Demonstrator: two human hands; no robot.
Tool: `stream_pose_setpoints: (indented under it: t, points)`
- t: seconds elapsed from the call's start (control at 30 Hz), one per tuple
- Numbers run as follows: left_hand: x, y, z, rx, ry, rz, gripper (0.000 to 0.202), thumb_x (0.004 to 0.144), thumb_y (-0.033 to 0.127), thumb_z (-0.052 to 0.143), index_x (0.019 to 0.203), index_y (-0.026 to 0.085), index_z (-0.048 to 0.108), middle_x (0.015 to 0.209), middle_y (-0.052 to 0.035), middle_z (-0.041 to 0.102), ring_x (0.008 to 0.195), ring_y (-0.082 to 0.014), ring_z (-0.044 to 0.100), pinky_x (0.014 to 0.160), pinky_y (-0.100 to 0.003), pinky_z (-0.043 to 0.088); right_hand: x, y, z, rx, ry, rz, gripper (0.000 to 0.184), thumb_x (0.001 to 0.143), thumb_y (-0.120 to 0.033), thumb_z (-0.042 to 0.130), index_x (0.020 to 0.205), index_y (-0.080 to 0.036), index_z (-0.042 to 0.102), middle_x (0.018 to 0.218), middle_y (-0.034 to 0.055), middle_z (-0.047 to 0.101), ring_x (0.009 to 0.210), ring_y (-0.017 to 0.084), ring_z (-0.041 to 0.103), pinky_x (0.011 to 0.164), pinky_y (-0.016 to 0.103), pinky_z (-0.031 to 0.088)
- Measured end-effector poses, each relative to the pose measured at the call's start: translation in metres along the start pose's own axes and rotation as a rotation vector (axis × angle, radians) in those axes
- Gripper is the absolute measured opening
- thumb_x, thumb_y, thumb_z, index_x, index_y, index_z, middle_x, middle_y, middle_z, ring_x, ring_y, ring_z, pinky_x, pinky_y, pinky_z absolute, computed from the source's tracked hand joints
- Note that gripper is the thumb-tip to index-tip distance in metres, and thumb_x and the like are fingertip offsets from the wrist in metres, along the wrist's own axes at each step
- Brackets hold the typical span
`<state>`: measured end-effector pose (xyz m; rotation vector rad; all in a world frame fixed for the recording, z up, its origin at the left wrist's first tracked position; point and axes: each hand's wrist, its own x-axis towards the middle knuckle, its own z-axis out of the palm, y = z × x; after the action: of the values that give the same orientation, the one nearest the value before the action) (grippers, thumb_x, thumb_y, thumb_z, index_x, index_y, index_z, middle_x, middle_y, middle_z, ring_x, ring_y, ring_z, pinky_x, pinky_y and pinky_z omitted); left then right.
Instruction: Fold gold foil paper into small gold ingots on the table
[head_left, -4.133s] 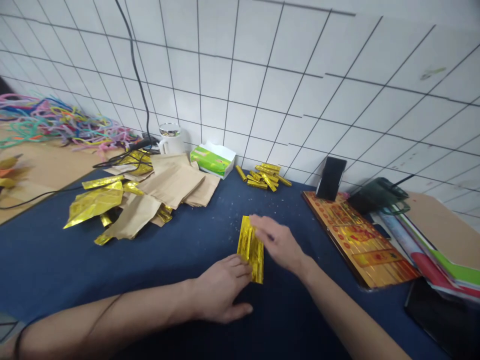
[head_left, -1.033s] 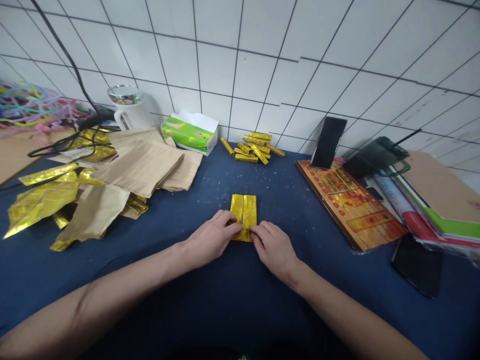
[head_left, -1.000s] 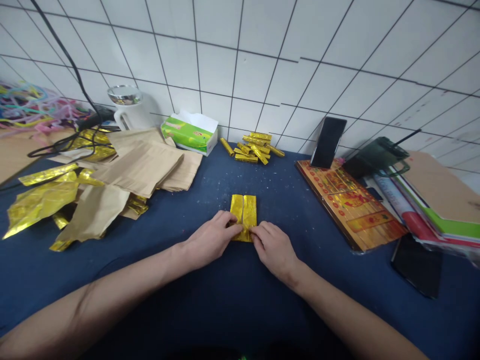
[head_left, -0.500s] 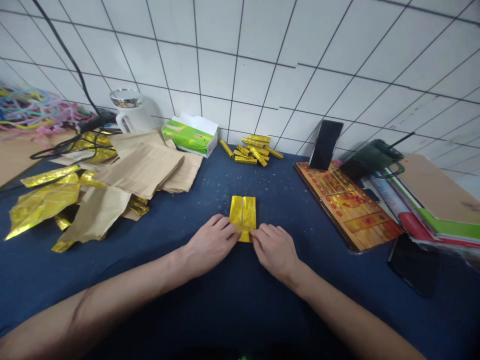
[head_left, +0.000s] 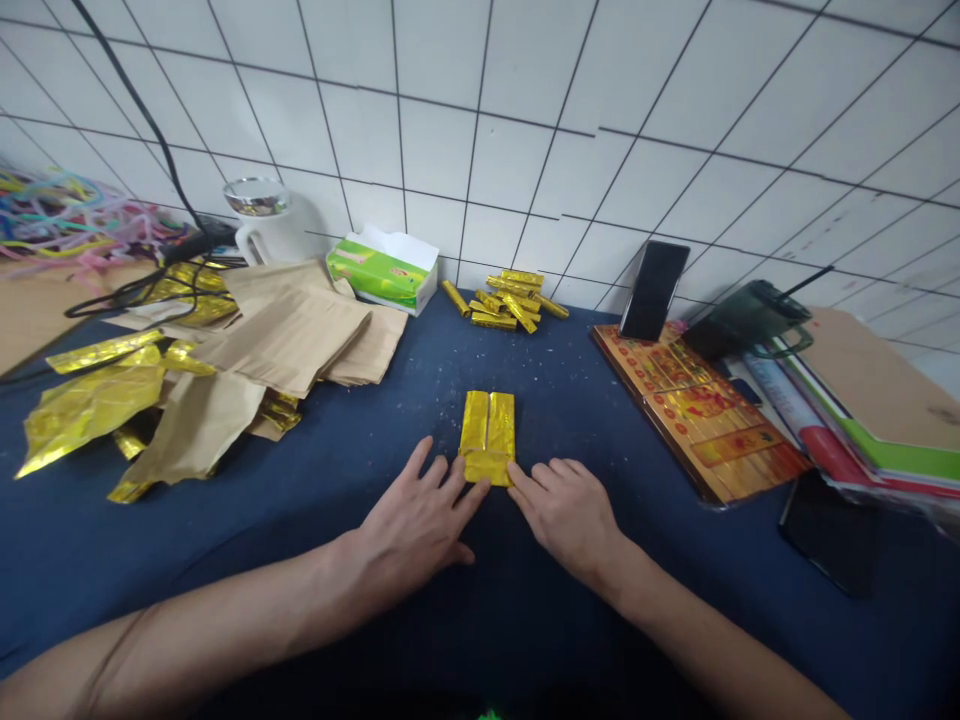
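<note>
A sheet of gold foil paper [head_left: 487,425] lies flat on the blue tabletop in front of me. Its two sides are folded to a seam down the middle, and the bottom edge is turned up in a band. My left hand [head_left: 420,515] is spread open, with a fingertip touching the paper's lower left edge and the thumb pointing out below. At the lower right corner, my right hand [head_left: 566,510] is closed, its fingertips on the paper and the other fingers curled. Behind the sheet, against the wall, lies a pile of rolled gold foil paper [head_left: 514,300].
Brown paper sheets [head_left: 289,335] and loose gold foil [head_left: 94,410] lie at left. Behind them stand a white mug [head_left: 270,235] and a green tissue pack [head_left: 382,270]. A phone [head_left: 654,290] leans on an orange box [head_left: 705,415] at right, near a dark cup [head_left: 750,315].
My left hand has shifted slightly down and opened, its fingers spreading off the paper's lower band. My right hand stays at the lower right corner.
</note>
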<state>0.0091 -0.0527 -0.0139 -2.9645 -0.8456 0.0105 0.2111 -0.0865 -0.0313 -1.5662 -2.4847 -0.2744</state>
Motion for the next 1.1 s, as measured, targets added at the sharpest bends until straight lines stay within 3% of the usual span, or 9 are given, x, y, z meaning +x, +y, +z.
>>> stream_pose_setpoints:
  t: [0.13,0.23,0.3,0.4,0.6,0.87,1.0,1.1]
  points:
    - [0.001,-0.001,0.0,-0.015,0.01,0.001,0.068,0.064,0.057,0.061,0.12,0.021,0.046,0.109,-0.0113,0.056,0.099,-0.0286,0.05,0.097,-0.053,0.022,0.002,-0.004,-0.005,-0.003,-0.043,0.001,0.023,0.083,-0.022,0.048,0.098,-0.013,0.063,0.064,0.0047,0.059,0.063,0.017,0.051,0.06,0.032,0.037]
    - [0.002,-0.003,0.003,-0.01,0.038,-0.003,0.063,0.066,0.057,0.06,0.116,0.022,0.048,0.112,-0.0112,0.055,0.107,-0.0303,0.046,0.098,-0.054,0.019,0.003,-0.009,-0.01,0.027,-0.041,0.011,0.022,0.082,-0.025,0.049,0.094,-0.013,0.063,0.086,0.0106,0.063,0.083,0.023,0.054,0.075,0.04,0.04]
    - [0.003,-0.005,0.005,0.002,0.05,-0.004,0.057,0.067,0.056,0.059,0.111,0.021,0.051,0.115,-0.0114,0.053,0.112,-0.0313,0.042,0.099,-0.055,0.017,0.003,-0.013,-0.013,0.064,-0.023,-0.036,0.023,0.082,-0.026,0.049,0.095,-0.014,0.063,0.105,0.0123,0.06,0.103,0.027,0.048,0.091,0.048,0.032]
    - [0.004,-0.009,0.008,0.011,0.057,-0.019,0.053,0.072,0.056,0.054,0.108,0.016,0.053,0.119,-0.0132,0.052,0.117,-0.031,0.038,0.1,-0.054,0.016,0.0,-0.018,-0.012,0.119,-0.028,-0.164,0.026,0.084,-0.027,0.045,0.1,-0.014,0.061,0.111,0.0105,0.06,0.113,0.026,0.043,0.101,0.054,0.018]
    - [0.003,-0.011,0.01,-0.005,0.039,-0.02,0.077,0.072,0.067,0.042,0.126,0.012,0.04,0.125,-0.0157,0.048,0.121,-0.0323,0.034,0.101,-0.055,0.012,-0.006,-0.027,-0.01,0.055,-0.095,-0.263,0.039,0.086,-0.032,0.041,0.112,-0.006,0.055,0.116,0.017,0.057,0.115,0.028,0.043,0.101,0.054,0.018]
    - [0.003,-0.004,0.011,0.017,0.014,-0.003,0.084,0.069,0.071,0.038,0.125,0.009,0.043,0.129,-0.0206,0.043,0.123,-0.0324,0.031,0.101,-0.055,0.012,-0.01,-0.036,-0.004,-0.028,-0.191,-0.261,0.044,0.086,-0.033,0.041,0.115,-0.002,0.053,0.12,0.0203,0.053,0.115,0.031,0.043,0.1,0.052,0.024]
    - [0.003,-0.004,0.012,0.003,0.011,0.001,0.085,0.069,0.071,0.038,0.126,0.008,0.042,0.129,-0.0226,0.042,0.123,-0.0322,0.032,0.1,-0.053,0.014,-0.006,-0.026,-0.021,0.126,-0.29,-0.232,0.045,0.084,-0.038,0.045,0.116,-0.006,0.053,0.122,0.0178,0.052,0.117,0.03,0.042,0.1,0.05,0.024]
    - [0.002,-0.004,0.013,-0.027,0.017,0.007,0.09,0.065,0.075,0.036,0.128,0.01,0.04,0.129,-0.0242,0.04,0.123,-0.0346,0.032,0.099,-0.055,0.014,0.004,-0.013,-0.044,0.357,-0.4,-0.251,0.033,0.083,-0.04,0.047,0.105,-0.018,0.06,0.113,0.0068,0.061,0.114,0.023,0.047,0.103,0.044,0.024]
